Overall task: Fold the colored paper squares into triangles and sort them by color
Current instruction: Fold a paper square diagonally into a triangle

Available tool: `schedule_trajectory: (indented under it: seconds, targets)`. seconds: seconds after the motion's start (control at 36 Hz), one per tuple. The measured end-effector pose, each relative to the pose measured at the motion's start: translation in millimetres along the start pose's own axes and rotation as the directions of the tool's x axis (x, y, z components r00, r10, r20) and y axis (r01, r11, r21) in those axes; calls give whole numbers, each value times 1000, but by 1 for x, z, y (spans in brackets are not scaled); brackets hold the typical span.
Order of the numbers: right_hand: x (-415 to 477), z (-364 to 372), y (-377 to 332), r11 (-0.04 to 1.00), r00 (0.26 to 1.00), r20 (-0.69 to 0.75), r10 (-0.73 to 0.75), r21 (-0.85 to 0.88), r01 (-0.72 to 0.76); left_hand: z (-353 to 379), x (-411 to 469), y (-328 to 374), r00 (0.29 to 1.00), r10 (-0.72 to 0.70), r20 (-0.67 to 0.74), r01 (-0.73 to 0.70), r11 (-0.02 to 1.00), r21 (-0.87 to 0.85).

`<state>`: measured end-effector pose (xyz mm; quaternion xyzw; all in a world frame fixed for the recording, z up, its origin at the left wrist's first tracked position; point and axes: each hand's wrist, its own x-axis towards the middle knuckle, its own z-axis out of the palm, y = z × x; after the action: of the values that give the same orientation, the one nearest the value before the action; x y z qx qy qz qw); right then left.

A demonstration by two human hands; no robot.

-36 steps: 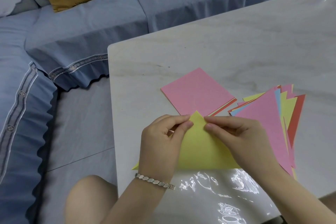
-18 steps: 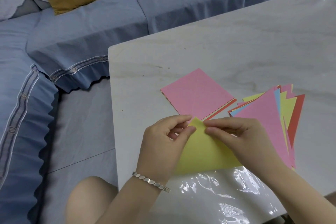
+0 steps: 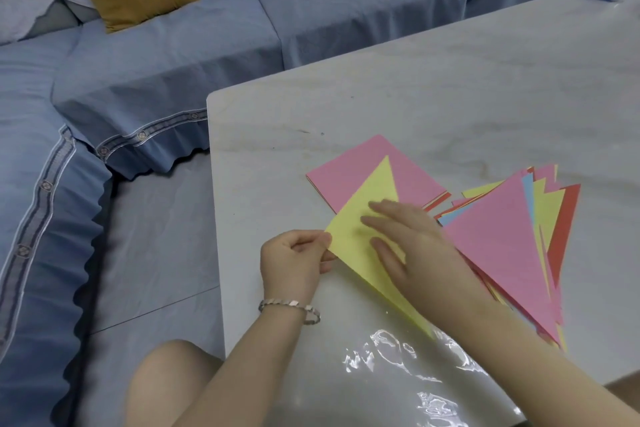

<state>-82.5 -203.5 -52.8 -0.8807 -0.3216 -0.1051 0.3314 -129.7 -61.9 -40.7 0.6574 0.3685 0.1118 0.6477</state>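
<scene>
1. On the table [image 3: 415, 97] in front of you, the yellow triangle [image 3: 372, 185] lies flat, its tip overlapping the stack of pink squares [image 3: 349, 170].
2. Your left hand [image 3: 294, 260] pinches the triangle's near-left corner; hold that pinch firm so the layers don't slip.
3. Your right hand [image 3: 412, 246] rests flat on it, fingers spread; sweep them along the folded edge to sharpen the crease.
4. The pile of folded triangles [image 3: 502, 236] just to the right looks mixed, so sorting seems undone.
</scene>
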Motion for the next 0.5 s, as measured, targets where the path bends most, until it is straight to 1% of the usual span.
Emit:
schedule_trajectory:
  seconds: [0.06, 0.11, 0.14, 0.17, 0.22, 0.31, 0.36, 0.5]
  targets:
    - [-7, 13, 3, 997, 984, 180, -2, -80, 16, 2, 9, -14, 999, -23, -39, 26, 997, 66]
    - [-13, 20, 8, 990, 928, 372, 20, -138, 34, 3, 15, -25, 998, -24, -65, 33, 990, 139]
    - [-16, 22, 10, 988, 891, 450, 54, -152, 17, 3, 17, -29, 997, -17, -69, 29, 984, 175]
    - [-21, 25, 15, 985, 869, 489, 71, -171, 16, 3, 19, -32, 998, -8, -66, 22, 977, 214]
    - [-31, 27, 25, 973, 883, 460, 94, -232, 17, 1, 20, -36, 999, 16, -48, -2, 961, 275]
    - [-35, 26, 34, 944, 903, 407, 136, -329, 6, 0, 20, -37, 999, 32, -27, -22, 950, 310]
    - [-32, 26, 39, 912, 921, 365, 138, -410, 26, 0, 21, -38, 999, 36, -21, -27, 944, 330]
    - [-8, 28, 48, 861, 910, 378, 173, -506, 46, 0, 23, -42, 999, 45, -30, -33, 944, 329]
